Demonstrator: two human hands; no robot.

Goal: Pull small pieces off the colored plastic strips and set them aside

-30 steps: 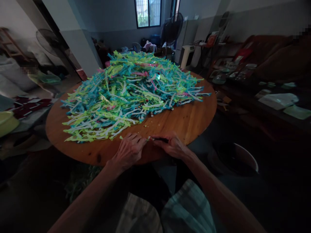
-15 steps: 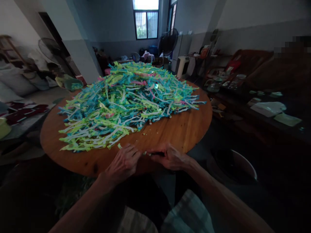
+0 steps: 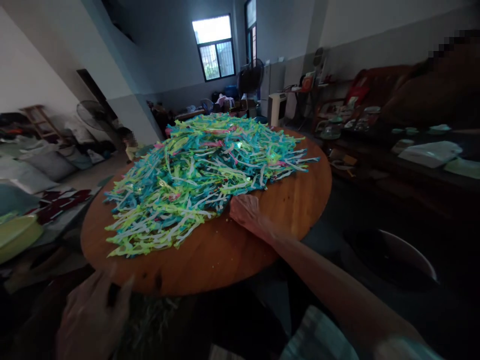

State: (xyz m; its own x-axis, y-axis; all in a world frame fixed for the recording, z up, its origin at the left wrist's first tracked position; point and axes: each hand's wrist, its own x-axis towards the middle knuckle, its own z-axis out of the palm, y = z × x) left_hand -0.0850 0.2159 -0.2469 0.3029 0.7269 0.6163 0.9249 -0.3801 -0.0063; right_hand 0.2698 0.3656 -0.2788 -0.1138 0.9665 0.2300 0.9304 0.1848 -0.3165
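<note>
At the far left, a yellow basin (image 3: 20,239) stood near some dark red pieces (image 3: 62,202), with pale sacks (image 3: 50,165) farther back. The left hand (image 3: 92,317) hung low, just off the near left rim of the round bench (image 3: 225,260). It was blurred, but its fingers stood apart with nothing visible between them. Just to its right, a dim tangle of greenish strands (image 3: 150,320) lay below the rim.

On the bench, the heap of plastic strips (image 3: 206,175), yellow-green, blue, white and pink, spread across the middle and toward the back. It lay well away from the left hand, up and to the right. Along its near left side, most strips ran roughly crosswise, a little slanted; at the right, their ends fanned outward over the wood.

The right hand (image 3: 245,212) was clearly the nearer one: it rested at the heap's front edge, its forearm coming in from the lower right, so the strips lay straight ahead and to its left. Its fingers were curled and turned away from view; whether they gripped a strip could not be told. Farther right, beyond the bench, stood a dark bin (image 3: 410,245) with a pale rim.
</note>
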